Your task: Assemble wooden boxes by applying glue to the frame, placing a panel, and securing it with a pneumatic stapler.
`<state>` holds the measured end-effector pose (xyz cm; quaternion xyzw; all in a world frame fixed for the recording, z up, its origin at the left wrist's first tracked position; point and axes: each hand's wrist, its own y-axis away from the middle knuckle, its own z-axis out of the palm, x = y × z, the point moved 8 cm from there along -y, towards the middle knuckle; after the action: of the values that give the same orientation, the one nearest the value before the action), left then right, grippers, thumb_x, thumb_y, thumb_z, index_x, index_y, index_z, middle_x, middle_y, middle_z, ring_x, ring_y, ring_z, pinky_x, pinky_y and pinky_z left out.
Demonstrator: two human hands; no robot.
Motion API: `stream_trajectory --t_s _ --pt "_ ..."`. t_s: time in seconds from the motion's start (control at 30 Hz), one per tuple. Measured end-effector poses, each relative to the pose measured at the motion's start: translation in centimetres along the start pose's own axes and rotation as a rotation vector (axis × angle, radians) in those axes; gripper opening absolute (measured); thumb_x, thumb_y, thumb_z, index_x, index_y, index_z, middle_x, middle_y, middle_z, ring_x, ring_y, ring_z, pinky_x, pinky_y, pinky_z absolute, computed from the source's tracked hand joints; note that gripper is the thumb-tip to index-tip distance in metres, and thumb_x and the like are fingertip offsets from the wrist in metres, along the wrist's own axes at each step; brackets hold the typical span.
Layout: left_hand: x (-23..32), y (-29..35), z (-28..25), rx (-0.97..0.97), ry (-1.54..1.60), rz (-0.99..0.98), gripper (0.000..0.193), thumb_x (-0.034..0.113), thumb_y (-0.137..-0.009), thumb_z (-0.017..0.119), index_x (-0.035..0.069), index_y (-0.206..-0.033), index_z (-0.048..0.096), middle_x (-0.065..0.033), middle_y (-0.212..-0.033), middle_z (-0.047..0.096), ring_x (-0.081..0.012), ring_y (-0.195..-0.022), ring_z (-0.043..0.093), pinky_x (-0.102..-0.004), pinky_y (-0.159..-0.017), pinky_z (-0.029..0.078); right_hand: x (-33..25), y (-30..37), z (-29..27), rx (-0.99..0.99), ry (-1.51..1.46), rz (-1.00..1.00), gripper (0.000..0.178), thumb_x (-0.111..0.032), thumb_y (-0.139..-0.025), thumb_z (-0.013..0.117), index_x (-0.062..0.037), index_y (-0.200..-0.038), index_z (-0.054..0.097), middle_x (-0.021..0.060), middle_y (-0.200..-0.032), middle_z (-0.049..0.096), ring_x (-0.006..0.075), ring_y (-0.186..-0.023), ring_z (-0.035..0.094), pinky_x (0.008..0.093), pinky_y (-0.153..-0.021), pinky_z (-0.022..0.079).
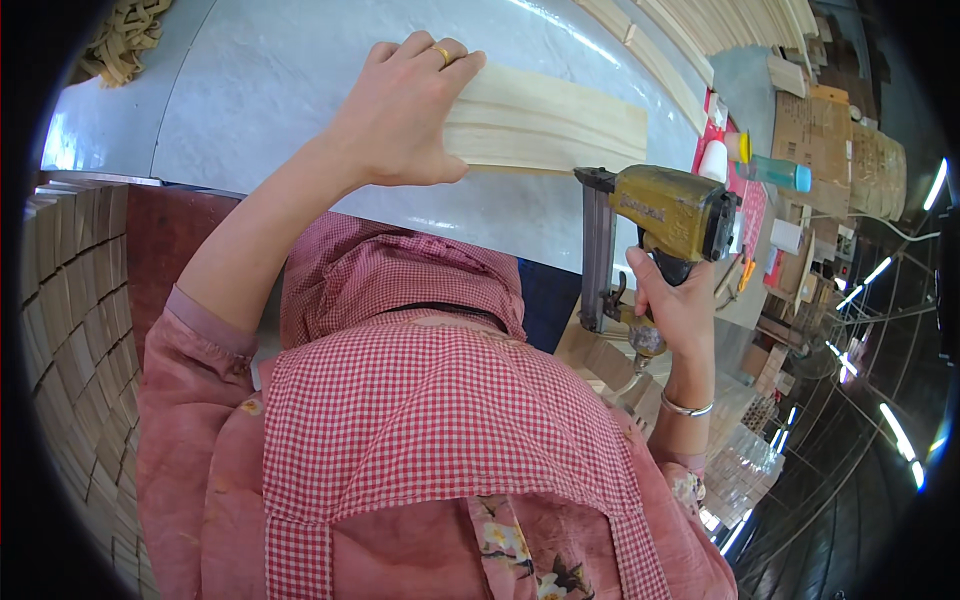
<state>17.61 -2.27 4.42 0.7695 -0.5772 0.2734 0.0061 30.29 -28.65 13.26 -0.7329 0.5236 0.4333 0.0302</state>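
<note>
A pale wooden board (555,118) lies on the smooth grey-white tabletop (270,90). My left hand (412,110), with a ring on one finger, grips the board's left end, thumb at the near edge and fingers over the far side. In my right hand (680,305) is a yellow and black pneumatic nail gun (665,212), held by its handle. The gun's nose meets or nearly meets the board's near edge close to its right end; exact contact is hard to tell. Its long dark magazine points back toward me.
Long wooden strips (740,22) lie stacked at the far right. A yellow-lidded container (738,147) and a teal bottle (780,172) stand right of the gun. Tan strips (122,40) heap at far left. Stacked wood pieces (80,380) rise left of me; cardboard boxes (812,135) sit right.
</note>
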Motion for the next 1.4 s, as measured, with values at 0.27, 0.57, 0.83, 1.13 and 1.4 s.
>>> stream_trajectory --t_s 0.27,0.57,0.83,1.13,1.4 --pt "-1.2 1.4 0.2 0.111 0.041 0.075 0.091 0.031 -0.062 0.085 0.009 -0.144 0.051 -0.0114 -0.141 0.052 -0.0285 -0.122 0.053 -0.0446 -0.107 0.043 -0.7 1.4 0.4 0.118 0.014 0.0 0.017 -0.01 -0.089 0.077 0.0028 -0.092 0.066 0.0016 -0.065 0.06 0.0078 -0.045 0.048 0.0216 -0.042 0.038" --pt "-3.9 3.0 0.6 -0.002 0.551 0.039 0.09 0.018 -0.062 0.079 0.017 -0.147 0.047 -0.0097 -0.144 0.047 -0.0322 -0.12 0.055 -0.041 -0.104 0.049 -4.5 3.1 3.9 0.023 0.069 -0.127 0.02 -0.014 -0.09 0.078 0.0022 -0.097 0.068 0.0014 -0.061 0.059 0.0089 -0.046 0.05 0.0214 -0.045 0.04" --pt "-3.6 3.2 0.4 0.067 0.534 0.066 0.092 0.017 -0.058 0.078 0.017 -0.145 0.048 -0.0103 -0.139 0.048 -0.0318 -0.114 0.056 -0.0393 -0.098 0.051 -6.9 3.7 8.6 -0.085 0.115 -0.227 0.027 -0.021 -0.089 0.081 0.0012 -0.098 0.068 0.0014 -0.063 0.061 0.0092 -0.049 0.053 0.0211 -0.046 0.041" --pt "-3.6 3.3 0.8 0.081 0.59 0.023 0.095 0.017 -0.057 0.076 0.019 -0.147 0.047 -0.0107 -0.139 0.049 -0.0309 -0.115 0.056 -0.0384 -0.097 0.052 -7.1 3.8 9.7 -0.078 0.108 -0.211 0.032 -0.024 -0.087 0.083 0.0009 -0.101 0.069 0.0013 -0.066 0.062 0.0087 -0.051 0.054 0.021 -0.047 0.042" --pt "-3.8 3.3 1.3 0.106 0.605 0.033 0.101 0.016 -0.056 0.076 0.019 -0.152 0.041 -0.0136 -0.139 0.049 -0.0328 -0.113 0.056 -0.0386 -0.097 0.052 -7.8 3.7 9.4 -0.085 0.177 -0.088 0.036 -0.012 -0.086 0.082 0.0052 -0.112 0.066 0.0097 -0.093 0.072 0.016 -0.075 0.068 0.0251 -0.061 0.053"
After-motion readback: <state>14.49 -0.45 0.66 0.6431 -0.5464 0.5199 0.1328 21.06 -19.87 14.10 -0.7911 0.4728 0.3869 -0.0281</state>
